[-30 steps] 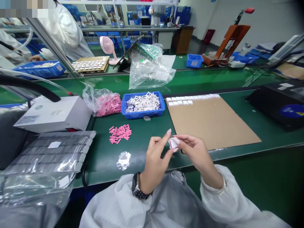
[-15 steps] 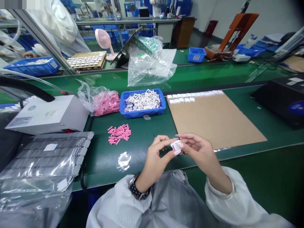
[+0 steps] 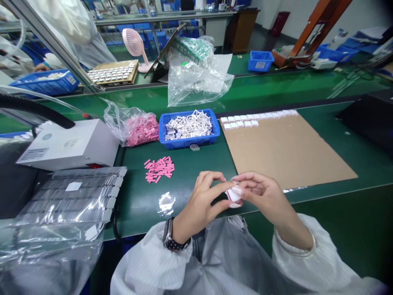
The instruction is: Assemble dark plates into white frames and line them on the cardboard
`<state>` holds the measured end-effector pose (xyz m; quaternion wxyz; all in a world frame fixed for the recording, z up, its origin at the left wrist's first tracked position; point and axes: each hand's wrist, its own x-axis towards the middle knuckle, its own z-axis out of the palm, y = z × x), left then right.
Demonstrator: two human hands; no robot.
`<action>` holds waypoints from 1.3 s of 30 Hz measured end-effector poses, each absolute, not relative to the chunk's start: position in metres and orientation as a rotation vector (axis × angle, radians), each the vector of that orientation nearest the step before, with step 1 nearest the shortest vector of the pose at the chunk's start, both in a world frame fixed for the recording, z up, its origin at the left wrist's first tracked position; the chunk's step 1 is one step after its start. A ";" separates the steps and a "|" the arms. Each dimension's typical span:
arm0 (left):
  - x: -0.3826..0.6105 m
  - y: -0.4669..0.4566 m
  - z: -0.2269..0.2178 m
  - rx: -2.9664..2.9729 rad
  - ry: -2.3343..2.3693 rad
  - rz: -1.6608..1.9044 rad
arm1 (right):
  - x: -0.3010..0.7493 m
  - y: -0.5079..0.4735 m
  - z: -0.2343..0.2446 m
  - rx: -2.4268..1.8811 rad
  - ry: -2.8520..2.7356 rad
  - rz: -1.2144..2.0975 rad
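Between both hands, above the front edge of the green bench, is a small white plastic part [image 3: 233,195] with a thin pink-red line along one side. My left hand [image 3: 206,200] pinches it from the left with thumb and fingers. From the right, my right hand [image 3: 260,191] grips its upper side, the fingertips covering part of it. A loose pile of pink strips [image 3: 159,169] lies to the left on the bench. Behind it stands a blue bin [image 3: 189,143] full of white plastic frames [image 3: 192,125]. On the right, a cardboard sheet [image 3: 288,151] carries rows of white pieces [image 3: 241,123] along its far edge.
A clear bag of pink strips [image 3: 143,129] sits left of the bin. Farther left are a white box-shaped machine [image 3: 69,143] and plastic-wrapped grey sheets [image 3: 73,196]. A small clear plastic piece [image 3: 166,204] lies near the front edge. A pink fan [image 3: 135,43] stands behind.
The view has shifted slightly. The white part has turned between my fingers, showing a broader white face, and my left thumb now lies under its lower edge.
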<state>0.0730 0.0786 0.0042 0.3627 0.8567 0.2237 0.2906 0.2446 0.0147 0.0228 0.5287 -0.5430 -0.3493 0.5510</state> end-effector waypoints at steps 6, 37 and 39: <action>0.078 0.069 -0.008 2.103 0.674 0.932 | 0.242 0.020 0.015 -1.284 -0.766 1.282; 0.076 0.062 -0.022 2.292 1.029 0.877 | 0.249 0.032 0.001 -1.515 -0.914 1.029; 0.076 0.059 -0.027 2.253 1.033 0.769 | 0.286 0.042 0.003 -1.654 -0.994 0.855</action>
